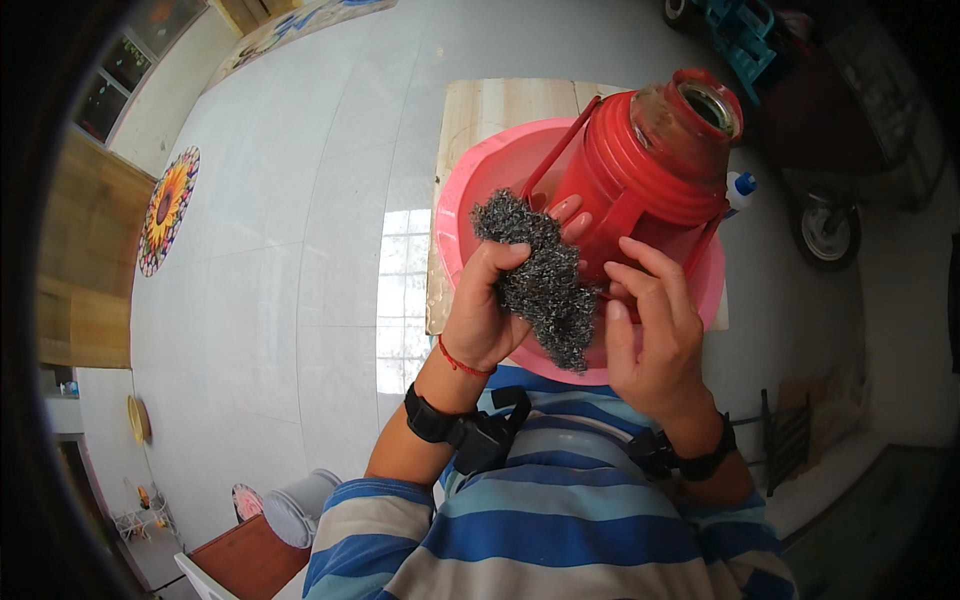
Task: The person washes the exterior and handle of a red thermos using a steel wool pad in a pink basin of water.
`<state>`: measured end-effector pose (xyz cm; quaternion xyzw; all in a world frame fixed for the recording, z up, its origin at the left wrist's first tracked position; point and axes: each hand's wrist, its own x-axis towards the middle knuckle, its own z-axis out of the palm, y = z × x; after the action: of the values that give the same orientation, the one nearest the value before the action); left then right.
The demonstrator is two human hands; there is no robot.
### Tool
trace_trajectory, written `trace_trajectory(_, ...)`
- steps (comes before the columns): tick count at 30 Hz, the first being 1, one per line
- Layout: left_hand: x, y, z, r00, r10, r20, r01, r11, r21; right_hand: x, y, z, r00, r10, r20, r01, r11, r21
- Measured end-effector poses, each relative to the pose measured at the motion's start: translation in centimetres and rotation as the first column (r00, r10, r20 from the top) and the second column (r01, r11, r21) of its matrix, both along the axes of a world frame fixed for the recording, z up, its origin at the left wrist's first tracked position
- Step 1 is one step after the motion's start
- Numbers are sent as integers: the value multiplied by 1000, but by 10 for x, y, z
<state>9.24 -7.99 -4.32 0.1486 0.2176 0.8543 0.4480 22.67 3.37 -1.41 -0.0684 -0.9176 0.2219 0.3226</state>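
Observation:
A pad of steel wool [544, 281] is spread across the palm of my left hand [484, 289], with the thumb pressed over its edge and the fingers behind it. To its right is my right hand [656, 330], fingers apart and holding nothing, close to the pad and in front of the red vacuum flask [630, 161]. The flask leans in a pink plastic basin [469, 176], its open neck uncapped and its shoulder stained brown. A thin red carrying handle [559, 146] runs down its left side. The flask's lower end is hidden behind my hands.
The basin rests on a pale wooden board or tabletop [510, 101]. Behind it at right stands a white bottle with a blue cap [742, 187]. A wheeled vehicle [825, 232] is farther right. A grey lidded bucket [296, 510] sits at lower left, on the tiled floor's side.

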Motion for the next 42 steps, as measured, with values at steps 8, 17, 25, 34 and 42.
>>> trace_trajectory(8, -28, -26, -37, 988, -72, 139, 59, 994, 96, -7, -2, -3, 978, 47, 201, -85, 979, 184)
trace_trajectory(17, 27, -4, -11, 867, 469, 166, -449, 882, -145, -13, -1, -1, 969, 77, 235, -131, 966, 222)
trace_trajectory(25, 24, 30, 1, 629, 428, -649, -729, 616, -300, -13, 14, -12, 976, 79, 203, -160, 890, 427)
trace_trajectory(34, -37, 34, 15, 561, 8, -828, -561, 739, -373, -9, 18, -22, 990, 56, 128, -111, 869, 482)
trace_trajectory(42, -80, 75, 27, 436, -125, -891, -517, 776, -362, 1, 16, -32, 992, 76, 100, -115, 864, 491)
